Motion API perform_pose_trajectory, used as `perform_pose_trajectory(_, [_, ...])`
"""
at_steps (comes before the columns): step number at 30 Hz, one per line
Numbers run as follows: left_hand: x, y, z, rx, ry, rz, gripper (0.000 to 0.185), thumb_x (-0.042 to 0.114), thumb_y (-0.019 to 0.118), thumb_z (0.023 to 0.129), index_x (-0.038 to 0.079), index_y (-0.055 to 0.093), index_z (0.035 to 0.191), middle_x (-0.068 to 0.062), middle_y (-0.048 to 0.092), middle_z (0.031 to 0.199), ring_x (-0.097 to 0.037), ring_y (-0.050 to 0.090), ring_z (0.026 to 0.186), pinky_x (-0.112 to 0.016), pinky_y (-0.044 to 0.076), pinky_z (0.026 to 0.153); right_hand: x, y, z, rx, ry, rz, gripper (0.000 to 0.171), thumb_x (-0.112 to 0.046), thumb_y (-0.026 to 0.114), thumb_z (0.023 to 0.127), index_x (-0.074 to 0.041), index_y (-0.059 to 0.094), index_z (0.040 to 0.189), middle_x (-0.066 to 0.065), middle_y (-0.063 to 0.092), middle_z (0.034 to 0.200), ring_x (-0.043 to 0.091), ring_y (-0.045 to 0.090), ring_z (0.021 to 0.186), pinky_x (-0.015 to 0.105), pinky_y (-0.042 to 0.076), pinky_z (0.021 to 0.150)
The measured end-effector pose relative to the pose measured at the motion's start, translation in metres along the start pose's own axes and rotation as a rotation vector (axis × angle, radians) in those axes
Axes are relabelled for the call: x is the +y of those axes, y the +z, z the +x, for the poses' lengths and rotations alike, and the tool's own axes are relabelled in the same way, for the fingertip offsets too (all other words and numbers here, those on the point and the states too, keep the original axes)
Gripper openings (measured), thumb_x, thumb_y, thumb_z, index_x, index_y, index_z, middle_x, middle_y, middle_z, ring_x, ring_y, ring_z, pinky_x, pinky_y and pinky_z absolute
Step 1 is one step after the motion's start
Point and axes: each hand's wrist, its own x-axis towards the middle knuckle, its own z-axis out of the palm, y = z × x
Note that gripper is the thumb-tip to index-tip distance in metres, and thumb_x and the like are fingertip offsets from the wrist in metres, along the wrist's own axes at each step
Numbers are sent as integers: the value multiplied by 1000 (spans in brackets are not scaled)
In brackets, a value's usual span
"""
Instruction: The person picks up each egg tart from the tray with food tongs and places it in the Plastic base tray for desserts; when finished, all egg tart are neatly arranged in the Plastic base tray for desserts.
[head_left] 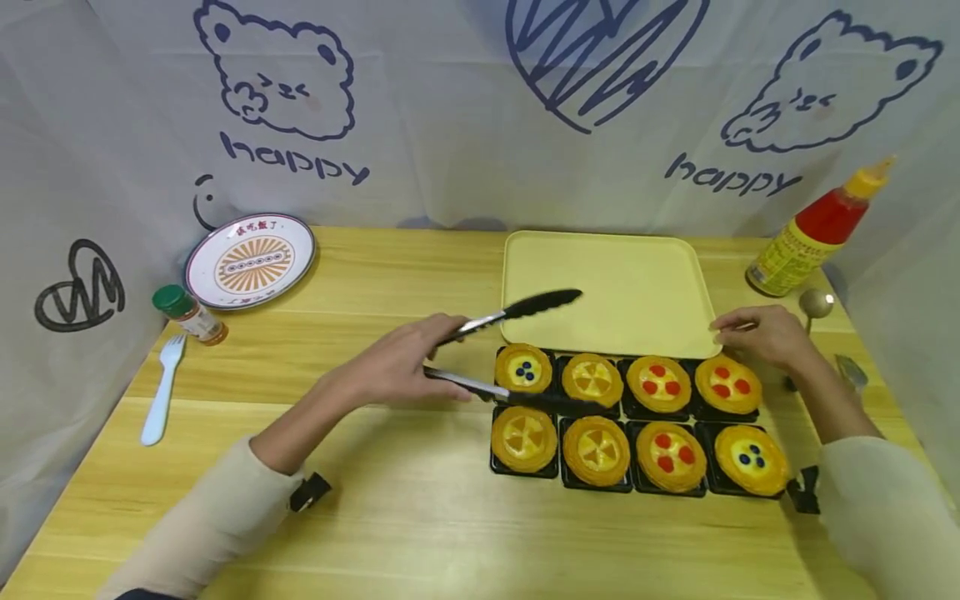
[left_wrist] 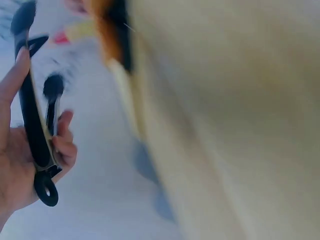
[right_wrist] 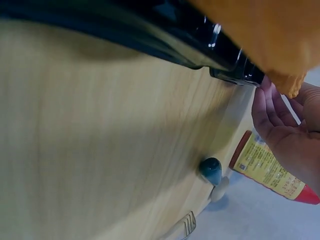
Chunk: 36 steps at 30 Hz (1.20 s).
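Observation:
My left hand (head_left: 408,362) grips a pair of black-tipped metal tongs (head_left: 543,303), their arms spread apart. One tong arm reaches over the egg tarts and the other over the front left of a yellow tray (head_left: 607,287). In the left wrist view the tongs (left_wrist: 35,110) lie across the palm. My right hand (head_left: 761,333) pinches the tray's right rim near its front corner, just behind a tart with red pieces (head_left: 727,385). Several tarts stand in black holders in two rows, topped with red pieces, yellow wedges (head_left: 596,451) or blue berries (head_left: 751,460).
A red sauce bottle (head_left: 817,233) stands at the back right, with a spoon (head_left: 815,304) beside it. At the left are a patterned plate (head_left: 251,262), a green-capped spice jar (head_left: 191,315) and a pale blue fork (head_left: 162,390). Drawn-on white cloth (head_left: 435,117) encloses the table.

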Motion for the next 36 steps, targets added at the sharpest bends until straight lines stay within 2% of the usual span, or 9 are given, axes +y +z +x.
perform_pose_trajectory(3, [-39,-1,-2,73,-129,-23,88,55,68,80,7,32,145,-14,51,126,-31,56,106,-46,48,89,2,-1,2,-2,5,-2,37,-28,64,91,5,66,110,24,67,101,36,63,89,25,45,65])
perform_pose_trajectory(6, [-69,0,-4,93,-257,-6,93,59,57,86,-2,21,147,-23,43,131,-35,52,109,-50,46,92,3,-3,3,-7,9,1,37,-27,64,91,5,66,109,23,67,99,31,63,86,25,46,64])
perform_pose_trajectory(11, [-94,1,-2,97,-411,8,90,52,51,93,-17,16,140,-36,34,126,-36,51,97,-48,46,83,4,-2,3,-2,21,14,35,-26,65,90,4,67,108,20,68,96,29,63,85,24,46,65])
perform_pose_trajectory(18, [-97,-3,4,41,-543,9,68,39,48,97,-23,28,117,-39,33,112,-31,44,73,-37,41,64,6,-1,4,6,14,7,35,-27,65,89,3,67,108,19,69,95,24,63,82,25,46,65])
perform_pose_trajectory(20, [-94,-4,6,27,-557,30,58,39,47,97,-18,39,104,-35,37,105,-28,43,71,-34,40,61,6,-2,4,4,12,5,36,-27,65,89,3,67,108,19,69,96,24,63,81,25,46,65])
perform_pose_trajectory(22, [-91,-5,8,17,-564,55,52,42,50,95,-8,48,82,-25,44,86,-24,42,63,-31,39,56,7,-2,5,5,14,3,36,-28,65,90,3,67,108,19,69,96,24,63,82,25,46,64])
perform_pose_trajectory(26, [-88,-4,15,-7,-581,106,59,51,54,91,13,39,48,1,30,50,-12,34,44,-25,33,44,8,-2,5,5,25,8,36,-28,65,90,3,67,108,18,70,94,21,62,80,25,46,64])
perform_pose_trajectory(31, [-92,-2,22,30,-609,172,61,59,58,85,16,39,46,4,32,46,-12,37,42,-25,34,42,8,0,4,6,20,15,35,-27,65,90,3,67,108,16,70,92,17,62,78,25,46,64])
perform_pose_trajectory(36, [-98,-4,24,96,-630,210,63,66,59,80,15,41,49,2,37,49,-14,40,44,-26,34,42,10,2,4,18,-6,-14,34,-27,65,90,3,67,108,18,70,93,24,63,80,27,46,65])
